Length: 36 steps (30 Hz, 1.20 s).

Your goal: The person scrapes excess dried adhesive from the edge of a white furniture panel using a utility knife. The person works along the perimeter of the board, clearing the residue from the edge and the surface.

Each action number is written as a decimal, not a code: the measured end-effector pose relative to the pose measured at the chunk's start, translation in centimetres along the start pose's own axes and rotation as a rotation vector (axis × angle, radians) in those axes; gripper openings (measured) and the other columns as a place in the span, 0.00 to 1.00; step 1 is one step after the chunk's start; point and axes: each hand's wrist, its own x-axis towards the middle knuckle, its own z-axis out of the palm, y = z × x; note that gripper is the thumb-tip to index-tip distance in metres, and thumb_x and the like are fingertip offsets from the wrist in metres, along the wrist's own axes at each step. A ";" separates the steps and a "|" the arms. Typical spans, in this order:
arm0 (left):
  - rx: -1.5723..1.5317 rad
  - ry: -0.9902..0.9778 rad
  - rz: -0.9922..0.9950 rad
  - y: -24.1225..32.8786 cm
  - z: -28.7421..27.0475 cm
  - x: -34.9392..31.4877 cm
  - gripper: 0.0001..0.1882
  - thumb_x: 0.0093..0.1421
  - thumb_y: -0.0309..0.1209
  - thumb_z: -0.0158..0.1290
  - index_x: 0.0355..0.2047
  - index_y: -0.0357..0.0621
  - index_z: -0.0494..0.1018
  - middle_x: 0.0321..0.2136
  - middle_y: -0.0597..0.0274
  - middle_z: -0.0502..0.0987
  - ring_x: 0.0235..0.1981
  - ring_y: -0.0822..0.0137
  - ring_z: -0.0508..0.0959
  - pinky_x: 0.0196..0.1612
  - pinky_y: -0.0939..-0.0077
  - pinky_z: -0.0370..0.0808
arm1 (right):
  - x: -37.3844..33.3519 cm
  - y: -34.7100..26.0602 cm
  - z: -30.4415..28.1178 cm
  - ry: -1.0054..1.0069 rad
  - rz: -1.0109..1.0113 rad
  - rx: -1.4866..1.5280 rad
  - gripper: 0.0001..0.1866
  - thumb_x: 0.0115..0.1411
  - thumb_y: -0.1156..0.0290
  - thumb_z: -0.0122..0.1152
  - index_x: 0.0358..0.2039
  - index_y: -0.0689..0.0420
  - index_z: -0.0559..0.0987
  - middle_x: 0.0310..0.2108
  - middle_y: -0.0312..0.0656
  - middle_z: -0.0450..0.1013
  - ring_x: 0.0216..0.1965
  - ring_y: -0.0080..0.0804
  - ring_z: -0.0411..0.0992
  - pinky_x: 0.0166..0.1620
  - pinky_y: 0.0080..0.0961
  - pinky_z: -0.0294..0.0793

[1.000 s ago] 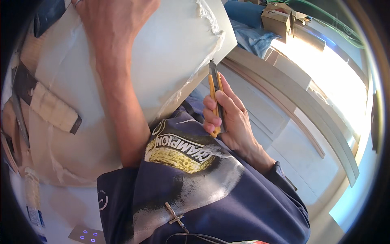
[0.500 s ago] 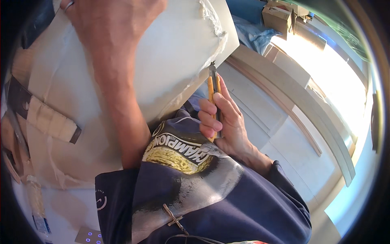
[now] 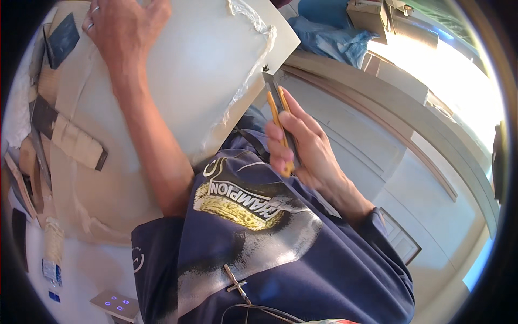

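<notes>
A pale, smooth panel (image 3: 189, 70) lies across the upper left, with a ragged strip of whitish, film-like material (image 3: 261, 46) along its right side. My left hand (image 3: 127, 27) rests on the panel near the top of the view, its fingers apart and holding nothing I can see; some fingertips are cut off by the frame. Wrapped in my right hand (image 3: 299, 132) is a utility knife (image 3: 278, 105) with a yellow-orange and dark handle. Its blade points up at the panel's right edge, close to a small dark spot there; whether it touches is unclear.
At the left lie a putty knife (image 3: 46, 116), a wood-handled brush (image 3: 52, 245) and other tools. Blue plastic sheeting (image 3: 334, 40) and a cardboard box (image 3: 369, 19) sit at the upper right. A long curved-looking board (image 3: 399, 102) runs down the right side.
The view has shifted, showing more of the left-side tools. My right hand has tilted the knife, and its blade has drawn slightly back from the dark spot. My left hand stays on the panel.
</notes>
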 end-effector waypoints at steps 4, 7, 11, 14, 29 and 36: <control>0.014 -0.037 -0.015 -1.2 1.5 1.4 0.23 0.62 0.31 0.59 0.57 0.42 0.72 0.55 0.46 0.75 0.61 0.45 0.70 0.67 0.49 0.61 | -2.0 -1.5 -1.4 -0.137 -0.159 -0.200 0.33 0.77 0.68 0.37 0.78 0.40 0.44 0.31 0.40 0.63 0.20 0.22 0.63 0.22 0.23 0.73; 0.061 -0.022 -0.054 -2.5 1.7 2.4 0.23 0.61 0.34 0.59 0.57 0.43 0.73 0.55 0.46 0.75 0.61 0.47 0.70 0.68 0.48 0.61 | -0.4 -1.6 -3.0 -0.074 -0.307 -0.286 0.34 0.77 0.67 0.37 0.78 0.42 0.41 0.31 0.41 0.64 0.19 0.22 0.64 0.23 0.23 0.75; 0.058 -0.069 -0.030 -4.0 2.3 3.9 0.24 0.61 0.35 0.60 0.57 0.43 0.73 0.55 0.48 0.76 0.62 0.48 0.70 0.68 0.48 0.60 | 3.2 -0.5 -4.4 -0.090 -0.460 -0.309 0.35 0.77 0.63 0.43 0.78 0.42 0.42 0.32 0.40 0.68 0.22 0.22 0.69 0.27 0.25 0.80; 0.075 -0.058 -0.027 -5.4 2.9 5.5 0.24 0.60 0.35 0.60 0.57 0.43 0.73 0.55 0.47 0.76 0.62 0.48 0.70 0.67 0.49 0.61 | 5.7 0.1 -4.3 -0.111 -0.521 -0.344 0.36 0.77 0.61 0.45 0.78 0.44 0.42 0.31 0.38 0.68 0.22 0.22 0.69 0.27 0.23 0.78; 0.093 0.006 0.000 -14.0 -2.4 12.2 0.24 0.59 0.35 0.60 0.55 0.42 0.75 0.56 0.46 0.75 0.61 0.46 0.71 0.66 0.51 0.62 | 8.7 -4.7 2.4 -0.142 -0.801 -1.308 0.32 0.72 0.68 0.50 0.75 0.46 0.59 0.28 0.45 0.76 0.23 0.30 0.74 0.33 0.32 0.76; 0.065 0.072 0.137 -17.5 -6.3 16.9 0.22 0.60 0.37 0.59 0.52 0.40 0.76 0.51 0.43 0.76 0.57 0.44 0.74 0.62 0.51 0.67 | 8.0 -9.6 10.4 -0.320 -0.920 -1.559 0.28 0.72 0.70 0.51 0.71 0.48 0.64 0.27 0.56 0.77 0.29 0.55 0.80 0.37 0.41 0.77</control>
